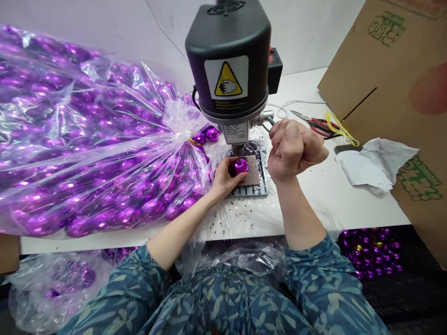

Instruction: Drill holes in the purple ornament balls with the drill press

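Bauble (241,165), purple and faceted, sits pinched between thumb and fingers of the left hand (224,177) over a square board (253,173) on the drill press (227,51)'s slotted base (249,191), while the right hand (292,150) curls in a fist around the feed lever (270,120), tied clear bag (104,153) alongside.

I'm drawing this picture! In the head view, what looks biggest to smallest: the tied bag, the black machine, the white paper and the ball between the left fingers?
1. Tied bag
2. Black machine
3. White paper
4. Held ball
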Motion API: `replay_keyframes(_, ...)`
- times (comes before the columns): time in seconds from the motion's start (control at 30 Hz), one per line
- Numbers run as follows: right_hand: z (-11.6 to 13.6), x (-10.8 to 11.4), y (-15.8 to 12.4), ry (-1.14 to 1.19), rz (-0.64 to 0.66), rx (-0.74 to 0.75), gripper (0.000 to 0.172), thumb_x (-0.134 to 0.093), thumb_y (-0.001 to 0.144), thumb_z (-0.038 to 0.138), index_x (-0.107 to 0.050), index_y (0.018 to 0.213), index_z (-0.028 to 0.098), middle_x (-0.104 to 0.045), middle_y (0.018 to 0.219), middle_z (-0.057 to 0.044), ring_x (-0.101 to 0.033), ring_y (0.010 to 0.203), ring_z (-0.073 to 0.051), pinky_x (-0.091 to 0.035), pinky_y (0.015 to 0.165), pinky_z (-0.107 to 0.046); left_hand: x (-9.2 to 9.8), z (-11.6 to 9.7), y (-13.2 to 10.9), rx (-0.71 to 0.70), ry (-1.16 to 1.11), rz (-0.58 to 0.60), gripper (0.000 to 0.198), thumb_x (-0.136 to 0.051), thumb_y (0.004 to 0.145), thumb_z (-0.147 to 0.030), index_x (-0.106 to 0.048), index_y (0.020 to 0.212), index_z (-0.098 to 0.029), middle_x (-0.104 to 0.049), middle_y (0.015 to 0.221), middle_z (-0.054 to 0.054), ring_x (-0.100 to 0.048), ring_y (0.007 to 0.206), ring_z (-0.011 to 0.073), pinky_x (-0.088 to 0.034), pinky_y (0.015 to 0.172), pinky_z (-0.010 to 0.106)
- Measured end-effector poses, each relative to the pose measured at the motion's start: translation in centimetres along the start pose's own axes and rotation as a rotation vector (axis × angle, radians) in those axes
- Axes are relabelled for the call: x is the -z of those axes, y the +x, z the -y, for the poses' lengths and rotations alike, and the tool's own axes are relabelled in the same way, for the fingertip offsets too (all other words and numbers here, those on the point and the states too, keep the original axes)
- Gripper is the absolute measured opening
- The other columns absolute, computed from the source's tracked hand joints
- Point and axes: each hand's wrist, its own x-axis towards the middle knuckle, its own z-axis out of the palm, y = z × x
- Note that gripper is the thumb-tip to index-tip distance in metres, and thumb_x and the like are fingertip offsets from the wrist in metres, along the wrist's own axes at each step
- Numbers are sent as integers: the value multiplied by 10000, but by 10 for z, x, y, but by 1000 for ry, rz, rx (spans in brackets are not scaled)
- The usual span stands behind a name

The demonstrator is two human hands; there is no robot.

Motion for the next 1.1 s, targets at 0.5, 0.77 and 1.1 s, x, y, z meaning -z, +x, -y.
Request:
replay_keyframes(0.5, 9, -11, 18, -48, 37, -116, 622, -625, 971, 462, -208, 582, 214, -190, 488, 59, -228, 410, -71, -188, 433, -308, -2, -9, 1, 65, 20, -28, 512, -901, 752, -300, -575, 1135, -208, -712, 1089, 78, -702, 1001, 246, -577, 904, 428)
replay_keyframes(0.77, 14, -35, 57, -167, 107, -234, 703, -348, 785, 920, -214, 619, 251, -270, 517, 33, -262, 425, -118, -301, 432, -359, 34, -53, -70, -1, 155, 428, 354, -813, 803, -328, -584, 1057, -236, -691, 985, 54, -675, 831, 208, -565, 700, 345)
replay_keyframes(1.1, 7, -32, 54, -63, 93, -219, 657, -544, 848, 803, -255, 624, 257, -262, 498, 56, -256, 412, -105, -290, 425, -335, 92, -56, -78, -116, 275, 562, 181, -524, 1025, -252, -665, 1138, -245, -735, 998, 72, -707, 854, 222, -587, 772, 378)
